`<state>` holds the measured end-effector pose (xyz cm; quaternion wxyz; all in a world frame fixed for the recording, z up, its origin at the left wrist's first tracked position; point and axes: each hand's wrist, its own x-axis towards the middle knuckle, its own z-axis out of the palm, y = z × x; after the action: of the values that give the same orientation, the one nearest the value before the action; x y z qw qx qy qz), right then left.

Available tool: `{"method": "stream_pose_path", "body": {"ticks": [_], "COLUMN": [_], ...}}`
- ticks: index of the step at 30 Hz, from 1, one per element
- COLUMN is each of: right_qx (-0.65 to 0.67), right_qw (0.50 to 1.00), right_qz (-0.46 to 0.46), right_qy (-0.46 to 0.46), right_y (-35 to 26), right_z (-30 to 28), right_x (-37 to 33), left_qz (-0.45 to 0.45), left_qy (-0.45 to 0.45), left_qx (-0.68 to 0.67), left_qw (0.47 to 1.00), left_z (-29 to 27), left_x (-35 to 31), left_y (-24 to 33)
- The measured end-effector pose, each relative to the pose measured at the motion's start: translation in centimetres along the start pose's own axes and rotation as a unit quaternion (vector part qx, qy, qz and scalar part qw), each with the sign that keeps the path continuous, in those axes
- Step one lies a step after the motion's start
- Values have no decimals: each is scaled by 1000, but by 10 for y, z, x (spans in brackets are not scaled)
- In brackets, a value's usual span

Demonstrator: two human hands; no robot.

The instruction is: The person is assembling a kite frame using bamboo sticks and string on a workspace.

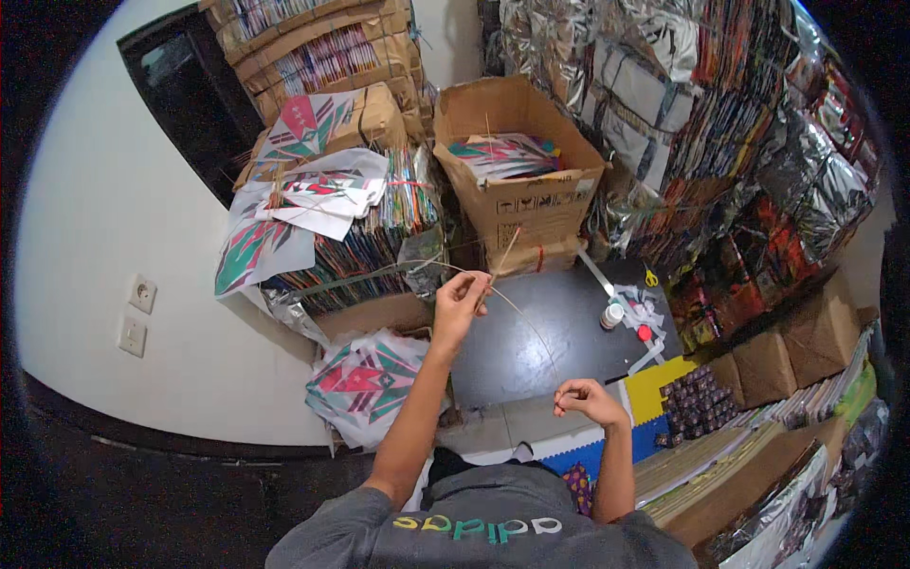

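Observation:
My left hand (463,299) is raised over the dark table (512,370), its fingers pinched round the crossing of two thin sticks. One, a bowed stick (526,318), arcs from the left of the hand down toward my right hand; the other, a short straight-looking stick (509,248), points up and away. My right hand (590,402) is at the table's near right edge, fingertips pressed together close to the bowed stick's lower end. Whatever lies between those fingertips is too fine to make out.
On the table's right are a white-lidded jar (612,316), a red cap (645,333), plastic scraps and yellow scissors (651,278). A cardboard box (540,204) with printed sheets stands behind. Patterned sheets (365,384) lie at left; bundled stacks (682,123) rise at right.

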<state>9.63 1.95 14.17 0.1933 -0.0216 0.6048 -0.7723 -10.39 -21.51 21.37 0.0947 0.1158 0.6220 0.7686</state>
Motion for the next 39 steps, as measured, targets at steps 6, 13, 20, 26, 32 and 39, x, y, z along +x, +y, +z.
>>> {"method": "stream_pose_path", "body": {"ticks": [6,13,20,26,32,39], "right_qx": [-116,-73,93,68,10,147], "right_qw": [992,965,950,965,977,962], "right_qz": [-29,-126,-255,-235,-203,-225], "right_qy": [49,216,152,98,60,37], "right_y": [21,-23,-108,-150,-154,-155], "right_z": [-37,-58,-33,-17,-16,-17], "right_x": [-12,22,65,96,111,129], "left_qz": [5,43,49,36,41,45], "left_qy": [45,-32,-53,-83,-92,-97], "left_qx": [48,46,50,10,47,27], "left_qw": [998,998,996,996,994,994], "left_z": [33,52,45,38,27,20], "left_x": [-35,-40,-26,-19,-5,5], "left_y": [19,15,11,15,17,16]}}
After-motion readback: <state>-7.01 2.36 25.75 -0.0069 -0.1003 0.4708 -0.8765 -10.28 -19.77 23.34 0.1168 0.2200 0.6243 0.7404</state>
